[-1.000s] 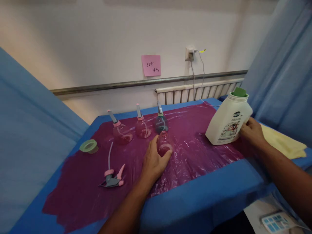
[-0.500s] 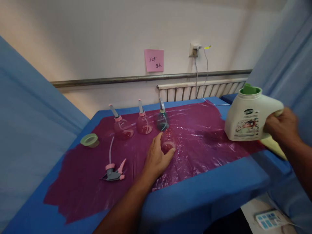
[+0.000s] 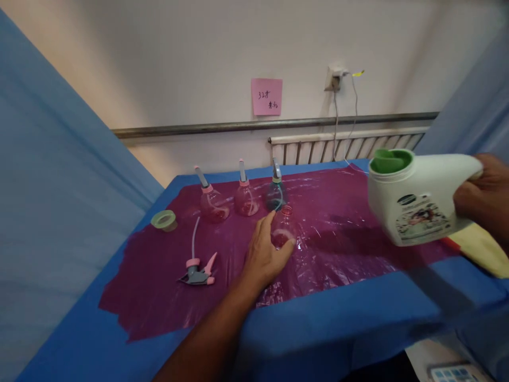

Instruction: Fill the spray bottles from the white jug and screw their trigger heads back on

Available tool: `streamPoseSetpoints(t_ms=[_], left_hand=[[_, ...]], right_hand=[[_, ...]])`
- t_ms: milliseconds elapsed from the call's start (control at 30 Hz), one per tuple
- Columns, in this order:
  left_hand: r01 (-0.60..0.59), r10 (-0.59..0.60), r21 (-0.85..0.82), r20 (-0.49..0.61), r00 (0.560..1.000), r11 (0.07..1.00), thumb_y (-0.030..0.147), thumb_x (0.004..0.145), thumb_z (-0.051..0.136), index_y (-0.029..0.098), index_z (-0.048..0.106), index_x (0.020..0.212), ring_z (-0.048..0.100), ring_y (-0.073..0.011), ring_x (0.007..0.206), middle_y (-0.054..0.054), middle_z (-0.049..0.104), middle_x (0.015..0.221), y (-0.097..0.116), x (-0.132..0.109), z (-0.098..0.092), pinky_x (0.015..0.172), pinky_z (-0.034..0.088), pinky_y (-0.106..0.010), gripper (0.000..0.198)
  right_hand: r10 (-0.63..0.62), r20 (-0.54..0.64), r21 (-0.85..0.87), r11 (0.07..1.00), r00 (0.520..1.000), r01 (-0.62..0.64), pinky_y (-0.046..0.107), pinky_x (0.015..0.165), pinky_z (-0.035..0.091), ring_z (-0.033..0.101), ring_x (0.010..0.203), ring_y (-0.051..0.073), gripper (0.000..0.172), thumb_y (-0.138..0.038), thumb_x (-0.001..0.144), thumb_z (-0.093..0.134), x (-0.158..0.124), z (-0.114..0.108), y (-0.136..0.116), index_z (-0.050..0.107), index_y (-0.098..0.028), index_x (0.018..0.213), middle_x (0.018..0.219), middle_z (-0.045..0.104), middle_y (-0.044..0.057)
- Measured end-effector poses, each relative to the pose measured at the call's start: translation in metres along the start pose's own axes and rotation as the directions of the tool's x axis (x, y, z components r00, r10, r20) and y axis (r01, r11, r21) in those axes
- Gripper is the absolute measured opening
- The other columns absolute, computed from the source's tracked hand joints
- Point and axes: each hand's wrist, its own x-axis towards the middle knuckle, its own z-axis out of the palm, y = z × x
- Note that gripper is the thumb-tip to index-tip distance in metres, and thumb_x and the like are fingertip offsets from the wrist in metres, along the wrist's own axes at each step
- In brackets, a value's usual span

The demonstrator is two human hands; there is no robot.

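My left hand (image 3: 269, 249) is wrapped round the side of a clear pink spray bottle (image 3: 284, 228), which stands upright without its top. In my right hand (image 3: 483, 193) is the handle of a white plastic jug (image 3: 423, 199) with a green spout in its mouth. The jug is off the table, tipped a little to the left, well to the right of the bottle. A grey and pink spray head (image 3: 198, 271) with its tube lies left of my left hand. Beyond stand two pink spray bottles (image 3: 214, 204) and a teal spray bottle (image 3: 275, 196), all with spray heads on.
A pale green cup (image 3: 164, 220) sits at the left on the purple plastic sheet (image 3: 159, 292), which covers part of the blue table (image 3: 318, 313). Yellow cloth (image 3: 487, 252) lies at the right edge. Cables hang from the wall socket (image 3: 334, 79). Blue curtains flank both sides.
My right hand has raised the jug slightly and tipped its mouth to the left. My left hand stays on the bottle. The camera view has shifted a little left.
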Motion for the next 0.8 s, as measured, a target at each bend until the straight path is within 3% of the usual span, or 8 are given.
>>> streamPoseSetpoints(t_ms=[100,333,533,800], left_hand=[[-0.013,0.013,0.000,0.004,1.000,1.000,0.034,0.097,0.084,0.023,0.050,0.175,0.059,-0.0399,0.166,-0.019,0.060,0.177,-0.001,-0.001,0.001,0.140,0.049,-0.063,0.086],[-0.028,0.028,-0.027,0.013,1.000,0.999,0.032,0.094,0.084,0.025,0.051,0.175,0.058,-0.0392,0.167,-0.017,0.059,0.176,0.001,-0.002,0.001,0.141,0.048,-0.062,0.087],[-0.015,0.017,-0.034,0.049,0.999,0.999,0.031,0.094,0.084,0.027,0.051,0.175,0.060,-0.0382,0.165,-0.015,0.058,0.175,0.008,-0.004,0.001,0.141,0.049,-0.062,0.088],[-0.056,0.057,-0.025,0.039,0.998,0.998,0.029,0.093,0.085,0.031,0.054,0.175,0.062,-0.0371,0.161,-0.013,0.060,0.171,0.007,-0.004,0.002,0.139,0.050,-0.061,0.088]], right_hand=[[-0.037,0.056,0.034,0.999,0.998,0.035,0.041,0.068,0.048,0.071,0.078,0.032,0.031,-0.046,0.075,0.052,0.006,0.003,-0.030,0.068,-0.029,0.095,0.085,0.074,0.009],[-0.164,0.236,-0.191,0.959,0.958,0.211,0.041,0.073,0.045,0.078,0.086,0.037,0.055,-0.050,0.080,0.049,0.013,0.019,-0.071,0.085,-0.028,0.115,0.101,0.087,0.013],[-0.145,0.354,-0.306,0.916,0.924,0.261,0.039,0.072,0.043,0.081,0.095,0.036,0.050,-0.049,0.093,0.051,0.020,0.016,-0.090,0.087,-0.030,0.122,0.109,0.090,0.012],[-0.184,0.403,-0.355,0.871,0.896,0.339,0.038,0.068,0.038,0.078,0.092,0.034,0.037,-0.042,0.096,0.056,0.023,0.008,-0.102,0.083,-0.030,0.118,0.109,0.089,0.011]])
